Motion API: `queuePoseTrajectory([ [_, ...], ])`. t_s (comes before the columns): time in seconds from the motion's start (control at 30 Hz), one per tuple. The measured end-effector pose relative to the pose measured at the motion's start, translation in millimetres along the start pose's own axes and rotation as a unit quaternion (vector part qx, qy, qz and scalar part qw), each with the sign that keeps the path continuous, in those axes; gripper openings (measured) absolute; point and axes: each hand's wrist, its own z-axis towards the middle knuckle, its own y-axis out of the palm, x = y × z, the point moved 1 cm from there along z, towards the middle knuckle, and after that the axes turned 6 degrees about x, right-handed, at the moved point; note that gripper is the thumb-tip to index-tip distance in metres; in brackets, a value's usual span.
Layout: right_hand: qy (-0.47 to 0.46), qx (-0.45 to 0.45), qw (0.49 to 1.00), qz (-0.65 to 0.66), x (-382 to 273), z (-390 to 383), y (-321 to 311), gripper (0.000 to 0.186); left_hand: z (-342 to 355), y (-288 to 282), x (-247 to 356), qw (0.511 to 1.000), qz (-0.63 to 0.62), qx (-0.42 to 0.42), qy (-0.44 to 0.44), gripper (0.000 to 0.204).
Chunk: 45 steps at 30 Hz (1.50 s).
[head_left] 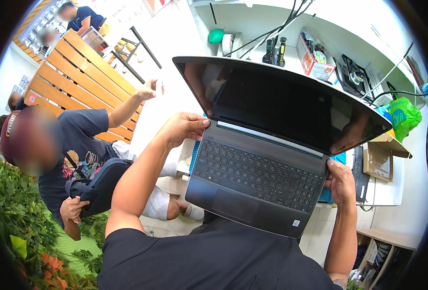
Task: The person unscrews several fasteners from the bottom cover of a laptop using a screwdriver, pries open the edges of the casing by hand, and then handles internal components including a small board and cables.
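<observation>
"Where's the laptop [268,141], from my remote seat?"

"Open at the counter's [392,192] near edge; whether it rests there, I can't tell. My left hand [186,128] pinches the base's far left corner, my right hand [340,181] grips its right edge."

"Holding it well?"

"I'd support the base evenly, thumbs off the screen [277,104]."

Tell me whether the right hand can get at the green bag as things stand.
Probably not without letting go: the right hand holds the right edge of the laptop, and the green bag sits farther off, beyond the open box.
</observation>
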Motion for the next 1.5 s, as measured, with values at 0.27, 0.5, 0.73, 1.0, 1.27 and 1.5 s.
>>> queuePoseTrajectory([
  [0.27, 0.035, 0.019, 0.996, -0.076, -7, -5, -7, 0.035, -6, -3, -6, 0.999, 0.010, -0.015, -0.027, 0.032],
  [0.5, 0.039, 0.033, 0.995, -0.090, 2, -21, -14, 0.028, -16, -2, -10, 0.999, 0.035, -0.013, -0.030, 0.026],
  [0.73, 0.033, 0.030, 0.987, -0.152, -7, -8, -14, 0.026, -15, -1, -8, 0.999, 0.037, -0.006, -0.017, 0.025],
  [1.0, -0.026, 0.042, 0.941, -0.335, -32, 5, -3, 0.033, -15, -8, 2, 0.983, 0.176, 0.013, 0.045, 0.026],
  [1.27, -0.044, 0.014, 0.893, -0.447, -50, 14, 12, 0.030, -8, 1, 17, 0.968, 0.246, 0.003, 0.046, 0.020],
  [1.5, -0.047, 0.092, 0.890, -0.444, -42, 11, 23, 0.026, -13, 4, 18, 0.955, 0.283, 0.009, 0.082, 0.026],
])
